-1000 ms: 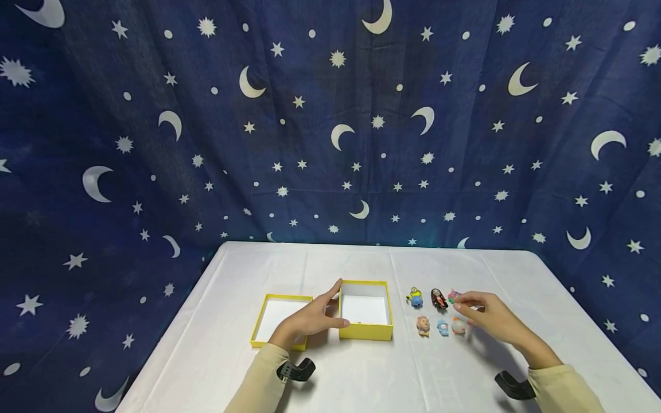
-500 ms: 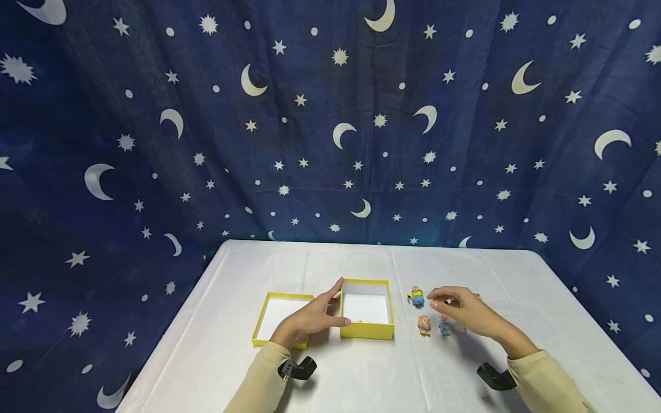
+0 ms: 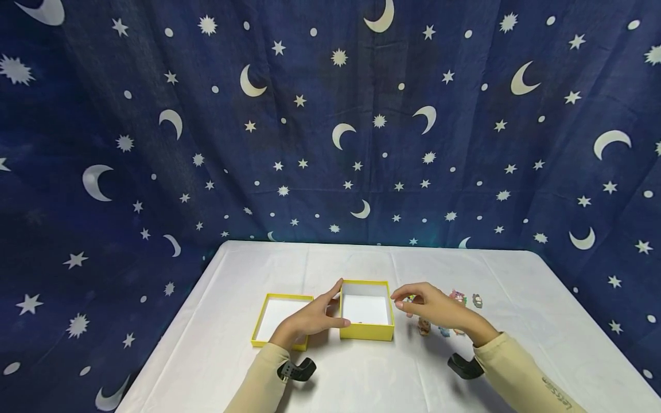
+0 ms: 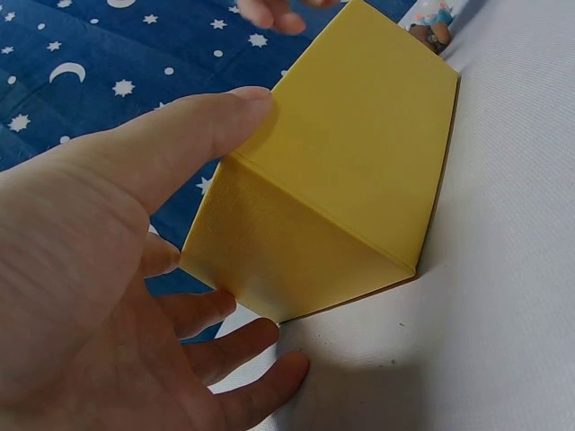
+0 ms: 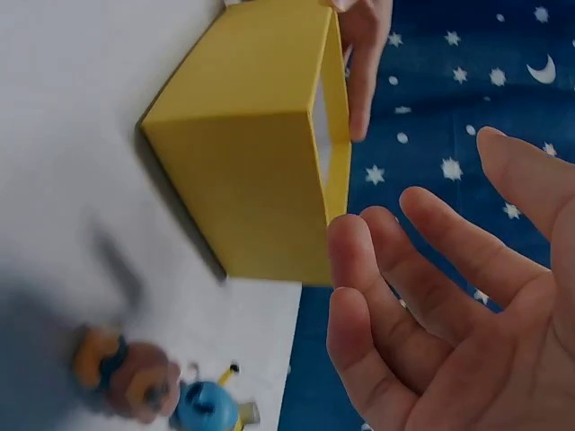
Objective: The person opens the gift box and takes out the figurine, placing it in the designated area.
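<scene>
At the left side of an uncovered yellow box [image 3: 367,331] with a white inside, my left hand [image 3: 310,318] holds its wall. Its thumb [image 4: 202,135] presses the front face near the top edge, and the fingers reach along the side to the back corner. My right hand [image 3: 434,305] hovers just right of the box with thumb and fingers apart. Nothing shows between them in the right wrist view. Under and behind this hand are small toy figures: a brown lion-like one [image 3: 424,326], a blue one [image 3: 444,331] and a minion [image 5: 208,406], partly hidden.
The box's shallow yellow-rimmed lid [image 3: 276,310] lies upturned left of the box, partly behind my left hand. Right of the right hand are a pink figure [image 3: 457,296] and a grey one [image 3: 477,300]. A starry curtain [image 3: 330,143] hangs behind the white table [image 3: 361,373].
My right hand has moved left from the far-right figures, across the group, to beside the box. The grey and pink figures are uncovered now. My left hand stays on the box.
</scene>
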`<action>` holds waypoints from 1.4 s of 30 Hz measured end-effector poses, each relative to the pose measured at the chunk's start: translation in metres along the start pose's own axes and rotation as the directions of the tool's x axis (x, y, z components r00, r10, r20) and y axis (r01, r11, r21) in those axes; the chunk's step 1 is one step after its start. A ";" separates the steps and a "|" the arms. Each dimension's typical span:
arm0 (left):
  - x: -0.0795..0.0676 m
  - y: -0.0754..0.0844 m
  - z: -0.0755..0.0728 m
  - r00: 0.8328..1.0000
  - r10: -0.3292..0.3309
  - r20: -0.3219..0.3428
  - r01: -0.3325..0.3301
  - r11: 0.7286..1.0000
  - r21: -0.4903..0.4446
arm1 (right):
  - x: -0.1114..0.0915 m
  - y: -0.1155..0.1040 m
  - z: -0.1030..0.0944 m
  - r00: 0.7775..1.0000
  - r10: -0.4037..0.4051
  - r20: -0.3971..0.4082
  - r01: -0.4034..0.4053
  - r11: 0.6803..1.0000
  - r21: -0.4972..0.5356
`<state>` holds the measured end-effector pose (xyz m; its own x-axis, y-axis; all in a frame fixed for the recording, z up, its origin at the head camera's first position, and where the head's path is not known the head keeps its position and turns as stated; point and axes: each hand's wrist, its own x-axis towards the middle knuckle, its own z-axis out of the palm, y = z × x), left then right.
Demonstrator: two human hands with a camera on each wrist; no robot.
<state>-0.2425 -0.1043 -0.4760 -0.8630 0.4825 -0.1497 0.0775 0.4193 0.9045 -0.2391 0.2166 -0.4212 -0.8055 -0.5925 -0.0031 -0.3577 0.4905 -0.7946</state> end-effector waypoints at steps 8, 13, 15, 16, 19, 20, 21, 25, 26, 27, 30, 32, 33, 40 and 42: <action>0.000 0.000 -0.001 1.000 -0.002 -0.005 0.002 1.000 0.005 | 0.031 -0.008 0.015 0.988 -0.011 0.152 0.014 1.000 -0.023; -0.001 0.001 -0.002 1.000 0.003 -0.004 -0.003 1.000 0.006 | 0.044 -0.013 0.022 0.965 0.038 0.260 -0.028 0.999 -0.045; -0.001 0.001 -0.002 1.000 0.005 -0.002 -0.005 1.000 0.004 | 0.047 -0.017 0.025 0.951 0.073 0.299 -0.059 0.997 -0.056; -0.001 0.001 -0.002 1.000 0.005 -0.001 -0.005 1.000 0.003 | 0.048 -0.018 0.026 0.945 0.093 0.315 -0.074 0.995 -0.074; 0.000 0.001 -0.002 1.000 0.009 0.002 -0.009 1.000 -0.002 | 0.052 -0.022 0.029 0.921 0.158 0.357 -0.118 0.984 -0.131; 0.000 0.001 -0.002 1.000 0.011 0.002 -0.011 1.000 -0.003 | 0.053 -0.022 0.030 0.912 0.177 0.370 -0.127 0.980 -0.154; 0.000 0.001 -0.002 1.000 0.013 0.003 -0.013 1.000 -0.004 | 0.055 -0.023 0.032 0.906 0.195 0.377 -0.135 0.975 -0.178; 0.001 0.001 -0.001 1.000 0.012 -0.001 -0.012 1.000 -0.013 | 0.060 -0.026 0.035 0.885 0.263 0.385 -0.173 0.952 -0.252; 0.001 0.001 -0.001 1.000 0.012 -0.001 -0.012 1.000 -0.016 | 0.062 -0.027 0.035 0.879 0.275 0.390 -0.179 0.948 -0.263; 0.001 0.001 -0.001 1.000 0.012 -0.002 -0.012 1.000 -0.016 | 0.063 -0.028 0.036 0.871 0.286 0.400 -0.185 0.944 -0.273; 0.002 0.001 -0.001 1.000 0.014 0.001 -0.014 1.000 -0.015 | 0.066 -0.032 0.033 0.842 0.311 0.441 -0.193 0.937 -0.292; 0.002 0.001 0.000 1.000 0.012 0.006 -0.012 1.000 -0.020 | 0.067 -0.034 0.030 0.843 0.311 0.440 -0.195 0.937 -0.289; 0.002 0.000 0.000 1.000 0.010 0.009 -0.010 1.000 -0.023 | 0.068 -0.035 0.028 0.853 0.294 0.432 -0.184 0.943 -0.279; 0.000 0.000 0.001 1.000 -0.024 0.002 0.024 0.999 -0.036 | 0.082 -0.036 0.030 0.963 0.037 0.266 0.003 0.989 -0.145; 0.000 0.000 0.000 1.000 -0.022 0.002 0.022 0.999 -0.036 | 0.086 -0.034 0.035 0.961 0.022 0.277 0.014 0.992 -0.126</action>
<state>-0.2426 -0.1040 -0.4758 -0.8637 0.4746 -0.1698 0.0408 0.4016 0.9149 -0.2801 0.1264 -0.4155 -0.6507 -0.7354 -0.1889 -0.4255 0.5593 -0.7115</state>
